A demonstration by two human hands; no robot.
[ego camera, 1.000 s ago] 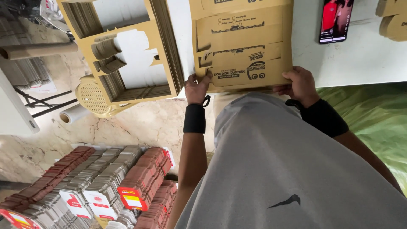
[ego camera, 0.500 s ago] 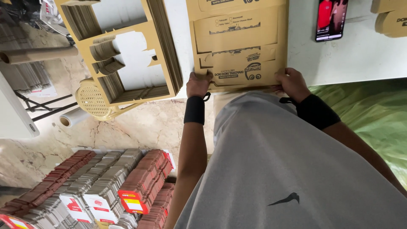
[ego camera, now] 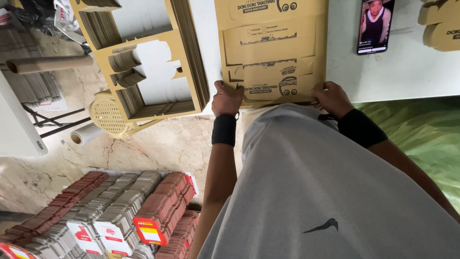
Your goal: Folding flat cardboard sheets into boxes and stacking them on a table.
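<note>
A: Start at the hands. What is the left hand (ego camera: 227, 98) doing?

B: It grips the near left corner of the flat cardboard sheet (ego camera: 272, 50), fingers curled over the edge, thumb on top. A black wristband (ego camera: 224, 130) sits just below it on the forearm.

A: And the right hand (ego camera: 332, 98)?

B: Same thing on the near right corner: closed on the sheet's edge, knuckles up. It wears a black wristband (ego camera: 360, 127) too. The two hands are level with each other, at about 9 and 3 o'clock of the sheet's near edge.

A: Where does the sheet lie?

B: Flat on the white table (ego camera: 407, 72), running from the hands toward 12 o'clock and out of the top of the view. It is a brown die-cut box blank with dark printing, and its near edge hangs at the table's edge, right above the person's grey shirt (ego camera: 330, 192).

A: What is around it?

B: At 2 o'clock from the right hand, a phone (ego camera: 375, 25) lies on the table with its screen lit. Further at 2 o'clock, in the top corner, are more brown cardboard pieces (ego camera: 443, 26). At 10 o'clock from the left hand, a stack of cardboard frames (ego camera: 143, 57) with punched-out windows overhangs the table.

A: And lower down?

B: Below the frames a beige plastic stool (ego camera: 109, 115) stands on the marble floor (ego camera: 158, 144), with a paper roll (ego camera: 86, 134) just beside it. At 7 o'clock, rows of stacked red and grey flat cartons (ego camera: 105, 216) fill the bottom left corner.
</note>
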